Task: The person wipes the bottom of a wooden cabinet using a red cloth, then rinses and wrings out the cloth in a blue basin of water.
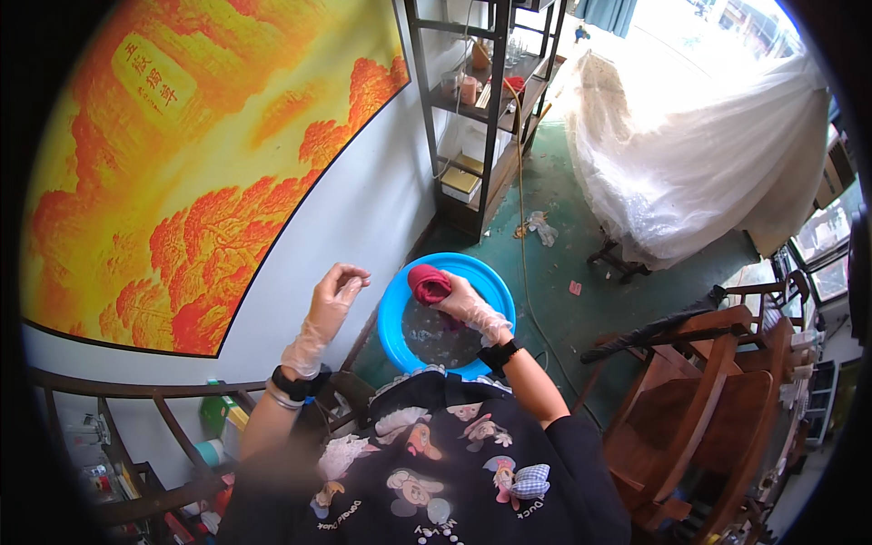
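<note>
A blue plastic basin (pixel 502 286) stands on the floor before me, with greyish, bubbly water (pixel 426 334) in it. Over the basin my right hand (pixel 466 300), in a clear plastic glove, grips a rolled dark red cloth (pixel 428 283). The roll's hollow end faces me, and part of the cloth seems to hang below the hand towards the water. Left of the basin, in front of the white wall, my left hand (pixel 335 291) is raised in a similar glove. Its fingers are half bent, the thumb a little apart, and nothing shows in them.
A dark shelf rack (pixel 494 102) holds jars and boxes beyond the basin. A hose (pixel 523 231) runs along the green floor at the right. Clear plastic sheeting (pixel 667 184) drapes something at upper right. Wooden chairs (pixel 695 409) stand at right, a dark rail (pixel 136 390) at left.
</note>
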Demonstrator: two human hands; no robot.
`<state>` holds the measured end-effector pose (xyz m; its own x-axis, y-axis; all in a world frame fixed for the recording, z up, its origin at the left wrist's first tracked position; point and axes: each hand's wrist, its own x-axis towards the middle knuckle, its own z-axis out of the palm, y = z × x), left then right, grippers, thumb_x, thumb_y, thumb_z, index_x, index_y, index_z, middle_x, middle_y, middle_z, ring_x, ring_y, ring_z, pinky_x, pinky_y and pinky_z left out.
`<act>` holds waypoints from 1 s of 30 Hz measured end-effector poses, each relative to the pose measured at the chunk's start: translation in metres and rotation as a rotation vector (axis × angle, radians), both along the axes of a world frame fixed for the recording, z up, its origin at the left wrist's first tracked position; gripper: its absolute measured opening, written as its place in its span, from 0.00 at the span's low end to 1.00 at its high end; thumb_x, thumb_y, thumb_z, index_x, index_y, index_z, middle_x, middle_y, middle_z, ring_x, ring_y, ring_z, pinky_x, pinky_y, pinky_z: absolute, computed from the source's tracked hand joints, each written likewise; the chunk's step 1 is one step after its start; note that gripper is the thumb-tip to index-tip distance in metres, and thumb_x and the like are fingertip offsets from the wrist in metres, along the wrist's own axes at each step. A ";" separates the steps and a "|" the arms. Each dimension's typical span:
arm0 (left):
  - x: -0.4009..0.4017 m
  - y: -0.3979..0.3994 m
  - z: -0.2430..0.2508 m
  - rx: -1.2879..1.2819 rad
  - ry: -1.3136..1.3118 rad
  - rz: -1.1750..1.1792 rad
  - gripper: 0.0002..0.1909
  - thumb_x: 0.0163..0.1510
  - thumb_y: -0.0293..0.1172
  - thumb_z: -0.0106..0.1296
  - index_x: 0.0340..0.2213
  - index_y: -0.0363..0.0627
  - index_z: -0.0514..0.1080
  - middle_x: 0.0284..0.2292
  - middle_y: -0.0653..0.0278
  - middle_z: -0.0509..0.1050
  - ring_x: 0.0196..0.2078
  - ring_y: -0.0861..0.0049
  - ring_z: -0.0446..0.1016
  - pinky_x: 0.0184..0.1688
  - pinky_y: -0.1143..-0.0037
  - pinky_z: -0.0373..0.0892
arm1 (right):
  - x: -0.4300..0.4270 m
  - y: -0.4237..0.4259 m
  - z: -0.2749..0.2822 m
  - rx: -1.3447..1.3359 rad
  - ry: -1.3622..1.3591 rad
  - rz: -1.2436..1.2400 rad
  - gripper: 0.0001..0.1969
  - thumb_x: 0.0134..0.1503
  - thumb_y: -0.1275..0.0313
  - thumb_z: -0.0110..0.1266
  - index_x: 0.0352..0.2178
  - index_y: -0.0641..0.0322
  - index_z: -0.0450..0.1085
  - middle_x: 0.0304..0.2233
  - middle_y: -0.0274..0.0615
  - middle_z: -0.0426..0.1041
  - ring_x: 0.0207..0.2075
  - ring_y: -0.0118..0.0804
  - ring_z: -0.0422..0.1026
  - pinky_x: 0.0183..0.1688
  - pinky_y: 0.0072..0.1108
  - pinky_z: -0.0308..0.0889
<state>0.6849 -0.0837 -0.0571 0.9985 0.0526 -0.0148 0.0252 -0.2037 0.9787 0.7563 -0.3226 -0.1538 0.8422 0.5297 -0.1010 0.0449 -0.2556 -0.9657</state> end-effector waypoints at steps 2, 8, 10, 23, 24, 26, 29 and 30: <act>0.005 -0.017 -0.012 0.421 -0.275 -0.015 0.16 0.50 0.18 0.48 0.42 0.39 0.66 0.39 0.59 0.72 0.42 0.72 0.72 0.47 0.75 0.67 | 0.007 0.006 -0.002 0.081 0.037 -0.001 0.26 0.42 0.71 0.62 0.44 0.64 0.65 0.37 0.44 0.73 0.39 0.38 0.72 0.43 0.26 0.67; 0.014 -0.040 -0.032 1.538 -1.040 -0.334 0.32 0.49 0.33 0.51 0.54 0.72 0.55 0.58 0.73 0.52 0.62 0.62 0.48 0.62 0.57 0.43 | 0.018 0.008 0.031 0.204 0.258 0.057 0.19 0.47 0.70 0.58 0.42 0.64 0.67 0.33 0.36 0.73 0.34 0.24 0.69 0.37 0.21 0.66; 0.020 -0.040 -0.049 1.617 -1.135 -0.321 0.32 0.50 0.35 0.50 0.55 0.71 0.53 0.59 0.73 0.51 0.62 0.62 0.46 0.63 0.56 0.39 | 0.015 0.005 0.043 0.220 0.178 0.152 0.17 0.48 0.71 0.56 0.40 0.63 0.67 0.30 0.31 0.71 0.31 0.21 0.65 0.33 0.20 0.66; 0.066 -0.042 -0.059 1.556 -1.214 -0.345 0.27 0.47 0.32 0.54 0.47 0.61 0.56 0.44 0.67 0.58 0.56 0.62 0.57 0.60 0.45 0.44 | 0.013 0.010 0.024 0.040 0.150 0.329 0.09 0.43 0.76 0.57 0.28 0.65 0.69 0.22 0.33 0.69 0.25 0.24 0.66 0.30 0.19 0.64; 0.065 -0.044 -0.057 1.545 -1.252 -0.350 0.26 0.46 0.30 0.54 0.46 0.59 0.58 0.43 0.66 0.61 0.53 0.64 0.62 0.55 0.52 0.59 | 0.009 0.010 0.026 0.042 0.159 0.326 0.09 0.43 0.76 0.57 0.28 0.65 0.69 0.22 0.33 0.69 0.25 0.24 0.66 0.30 0.19 0.64; 0.064 -0.045 -0.061 1.484 -1.215 -0.382 0.26 0.44 0.30 0.54 0.46 0.59 0.59 0.42 0.66 0.63 0.50 0.65 0.64 0.50 0.59 0.65 | 0.004 0.010 0.032 -0.023 0.151 0.313 0.10 0.43 0.75 0.56 0.30 0.64 0.68 0.24 0.34 0.70 0.26 0.26 0.66 0.31 0.20 0.64; 0.064 -0.051 -0.061 1.436 -1.239 -0.411 0.23 0.42 0.28 0.54 0.43 0.54 0.63 0.36 0.66 0.68 0.37 0.71 0.71 0.31 0.77 0.73 | 0.003 0.010 0.017 -0.071 0.027 0.317 0.11 0.42 0.75 0.55 0.31 0.64 0.68 0.25 0.35 0.70 0.27 0.28 0.66 0.31 0.21 0.64; 0.062 -0.050 -0.064 1.489 -1.111 -0.459 0.22 0.42 0.29 0.53 0.42 0.51 0.64 0.33 0.67 0.69 0.35 0.73 0.71 0.30 0.79 0.73 | 0.002 0.011 0.013 -0.110 0.025 0.312 0.13 0.42 0.73 0.57 0.32 0.66 0.68 0.25 0.39 0.72 0.27 0.33 0.68 0.32 0.23 0.65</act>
